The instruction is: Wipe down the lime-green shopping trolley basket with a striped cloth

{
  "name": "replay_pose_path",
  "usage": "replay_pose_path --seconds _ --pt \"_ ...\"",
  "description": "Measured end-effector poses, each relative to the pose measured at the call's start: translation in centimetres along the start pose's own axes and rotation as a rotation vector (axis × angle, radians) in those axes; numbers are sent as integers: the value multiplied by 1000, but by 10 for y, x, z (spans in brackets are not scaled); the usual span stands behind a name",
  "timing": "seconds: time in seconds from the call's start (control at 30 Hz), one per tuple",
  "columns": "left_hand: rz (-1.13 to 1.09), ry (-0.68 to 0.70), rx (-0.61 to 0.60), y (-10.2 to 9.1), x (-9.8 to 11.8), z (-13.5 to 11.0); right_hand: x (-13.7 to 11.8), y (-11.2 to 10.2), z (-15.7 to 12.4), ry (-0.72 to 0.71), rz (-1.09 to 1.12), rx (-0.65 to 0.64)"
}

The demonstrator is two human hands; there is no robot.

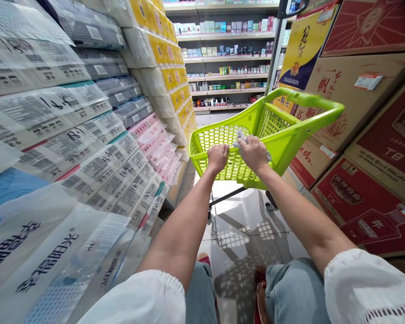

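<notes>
A bright green shopping cart with perforated plastic sides stands side-on in front of me, its handle toward the upper right. My left hand is closed over the near top rim of its basket. Farther right, my right hand holds a grey-and-white striped cloth, bunched under the fingers and pressed against the same rim. Part of the cloth shows past the right side of that hand; the rest is hidden beneath it.
Plastic-wrapped packs are stacked high on the left, with yellow-and-white paper bundles behind them. Cardboard cartons line the right. Shelves of small goods cross the back. Tiled floor runs between the stacks, beneath the cart's wheels.
</notes>
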State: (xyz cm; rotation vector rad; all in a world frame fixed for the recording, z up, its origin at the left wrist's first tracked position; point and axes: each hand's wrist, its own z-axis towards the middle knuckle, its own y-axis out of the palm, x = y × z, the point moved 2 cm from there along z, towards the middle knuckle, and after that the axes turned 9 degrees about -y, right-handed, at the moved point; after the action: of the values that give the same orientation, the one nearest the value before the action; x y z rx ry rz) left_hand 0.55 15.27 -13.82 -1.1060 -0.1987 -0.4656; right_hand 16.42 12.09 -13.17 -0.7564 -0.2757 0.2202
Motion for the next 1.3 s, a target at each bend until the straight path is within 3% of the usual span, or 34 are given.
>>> replay_pose_path --seconds 0.1,0.17,0.37,0.47,0.6,0.77,0.83,0.9,1.07,1.2,1.3 --pt "-1 -16 7 0 4 -3 28 -14 -7 136 -46 43" --pt "6 -23 29 1 7 -5 27 -19 -7 201 -48 42" --pt "37 -38 46 2 12 -9 -40 -5 4 205 52 7" --pt "31 -30 27 -2 7 -10 -54 -3 7 144 79 3" --pt "28 13 18 -8 0 -11 -28 -13 1 -22 23 -80" --pt "19 15 34 -10 0 -14 17 -30 -10 137 -76 -31" --pt "13 5 35 -9 2 -15 11 -30 -9 225 -79 -1" --pt "15 -16 37 -8 4 -15 -10 -25 -5 267 -53 -4" --pt "24 -13 39 -8 -1 -16 -67 -11 7 201 41 -55" --pt "39 50 51 -14 -10 -18 -60 -19 2 129 6 -123" --pt "32 67 58 -19 -16 -20 -37 -31 -8 194 -44 -128"
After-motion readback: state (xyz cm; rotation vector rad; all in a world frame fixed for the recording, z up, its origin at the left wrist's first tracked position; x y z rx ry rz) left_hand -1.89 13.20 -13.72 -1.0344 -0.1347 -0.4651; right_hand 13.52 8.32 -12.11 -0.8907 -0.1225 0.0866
